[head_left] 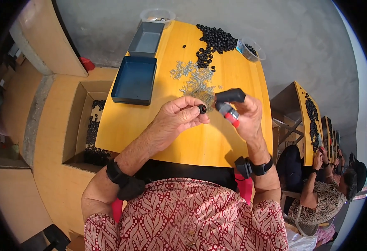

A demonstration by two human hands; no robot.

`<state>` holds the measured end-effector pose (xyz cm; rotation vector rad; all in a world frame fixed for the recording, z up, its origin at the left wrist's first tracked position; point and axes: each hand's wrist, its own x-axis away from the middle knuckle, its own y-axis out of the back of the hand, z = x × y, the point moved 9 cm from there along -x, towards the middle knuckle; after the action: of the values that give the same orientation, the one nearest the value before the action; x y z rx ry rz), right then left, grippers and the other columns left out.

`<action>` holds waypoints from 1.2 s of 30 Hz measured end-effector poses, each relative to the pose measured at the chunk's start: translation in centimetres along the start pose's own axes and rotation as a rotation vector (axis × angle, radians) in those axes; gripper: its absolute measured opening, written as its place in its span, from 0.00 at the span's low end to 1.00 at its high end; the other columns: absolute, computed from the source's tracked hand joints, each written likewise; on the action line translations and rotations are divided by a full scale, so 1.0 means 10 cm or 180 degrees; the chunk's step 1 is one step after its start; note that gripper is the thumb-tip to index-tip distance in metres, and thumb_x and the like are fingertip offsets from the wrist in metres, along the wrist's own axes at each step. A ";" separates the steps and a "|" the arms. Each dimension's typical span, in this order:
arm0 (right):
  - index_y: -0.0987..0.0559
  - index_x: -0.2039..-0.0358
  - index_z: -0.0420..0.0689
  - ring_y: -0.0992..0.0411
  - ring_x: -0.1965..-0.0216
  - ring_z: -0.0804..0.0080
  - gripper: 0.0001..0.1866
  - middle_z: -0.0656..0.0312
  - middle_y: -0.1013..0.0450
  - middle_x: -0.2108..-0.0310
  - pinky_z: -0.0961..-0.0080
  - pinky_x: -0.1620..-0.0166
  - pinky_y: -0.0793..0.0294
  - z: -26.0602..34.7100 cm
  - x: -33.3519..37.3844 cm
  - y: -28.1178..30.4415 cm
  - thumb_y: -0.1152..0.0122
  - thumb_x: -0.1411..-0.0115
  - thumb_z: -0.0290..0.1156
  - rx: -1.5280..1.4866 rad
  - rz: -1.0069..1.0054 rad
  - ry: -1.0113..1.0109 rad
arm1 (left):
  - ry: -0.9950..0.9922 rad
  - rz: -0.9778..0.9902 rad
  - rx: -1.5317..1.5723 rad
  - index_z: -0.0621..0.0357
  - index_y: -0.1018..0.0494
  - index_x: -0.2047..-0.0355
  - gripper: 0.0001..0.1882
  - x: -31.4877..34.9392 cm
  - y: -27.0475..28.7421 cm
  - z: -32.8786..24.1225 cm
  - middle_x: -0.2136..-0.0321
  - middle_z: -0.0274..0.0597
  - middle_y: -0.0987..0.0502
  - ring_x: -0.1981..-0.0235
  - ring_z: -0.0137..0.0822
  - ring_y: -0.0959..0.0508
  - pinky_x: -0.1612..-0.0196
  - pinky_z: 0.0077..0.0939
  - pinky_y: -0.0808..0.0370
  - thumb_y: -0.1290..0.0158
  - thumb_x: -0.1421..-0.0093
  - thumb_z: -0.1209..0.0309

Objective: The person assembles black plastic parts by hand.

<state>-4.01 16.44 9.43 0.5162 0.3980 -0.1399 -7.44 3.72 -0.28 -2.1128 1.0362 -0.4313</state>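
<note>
My left hand [179, 115] pinches a small black ring-shaped part [202, 109], with a reddish spot in its opening, between thumb and fingertips. Close on its right is my right hand [246, 113], its fingers curled. A black cover [230, 96] sits on one of its fingers, and a grey and red wrap [228, 113] shows at its thumb. Motion smears the fingertips, so what they hold, if anything, cannot be made out. Just beyond both hands lies a loose spread of small silvery pieces [198, 81]. Past these, a heap of black round parts [217, 39] covers the far end of the yellow table [166, 90].
Two trays, one dark blue [133, 79] and one grey [146, 39], line the table's left edge. Clear plastic tubs stand at the far left [157, 16] and far right [252, 49]. A cardboard box [75, 125] with black parts is at left. Another person [323, 196] works at right.
</note>
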 end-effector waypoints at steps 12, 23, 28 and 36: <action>0.18 0.65 0.40 0.28 0.64 0.75 0.14 0.63 0.25 0.68 0.80 0.59 0.30 0.06 0.19 -0.14 0.32 0.54 0.16 -0.0803 0.0006 0.0074 | 0.0059 -0.0108 -0.0037 0.63 0.29 0.55 0.11 0.00 -0.06 0.08 0.60 0.40 0.25 0.58 0.33 0.22 0.47 0.28 0.27 0.50 0.36 0.71; 0.18 0.65 0.41 0.28 0.64 0.75 0.14 0.63 0.26 0.68 0.80 0.60 0.30 0.04 0.19 -0.17 0.31 0.55 0.16 -0.0601 -0.0032 0.0086 | 0.0051 -0.0115 -0.0057 0.63 0.29 0.55 0.12 0.01 -0.05 0.09 0.60 0.40 0.25 0.59 0.33 0.22 0.47 0.28 0.27 0.49 0.36 0.71; 0.19 0.65 0.41 0.28 0.65 0.75 0.14 0.64 0.25 0.69 0.80 0.60 0.30 0.02 0.20 -0.19 0.32 0.54 0.17 -0.0485 -0.0035 0.0166 | 0.0092 -0.0121 -0.0113 0.64 0.29 0.54 0.12 -0.01 -0.03 0.11 0.59 0.41 0.25 0.59 0.33 0.22 0.48 0.28 0.27 0.50 0.35 0.70; 0.19 0.64 0.40 0.27 0.65 0.71 0.14 0.61 0.25 0.68 0.77 0.61 0.28 0.08 0.22 -0.12 0.31 0.55 0.19 0.0005 -0.0287 0.0208 | 0.0176 -0.0221 -0.0007 0.63 0.29 0.54 0.12 -0.01 0.02 0.13 0.60 0.38 0.25 0.57 0.31 0.23 0.48 0.26 0.27 0.50 0.35 0.69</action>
<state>-1.99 14.95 8.62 0.5055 0.4854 -0.2106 -6.86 4.34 -1.30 -2.1545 0.9972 -0.5253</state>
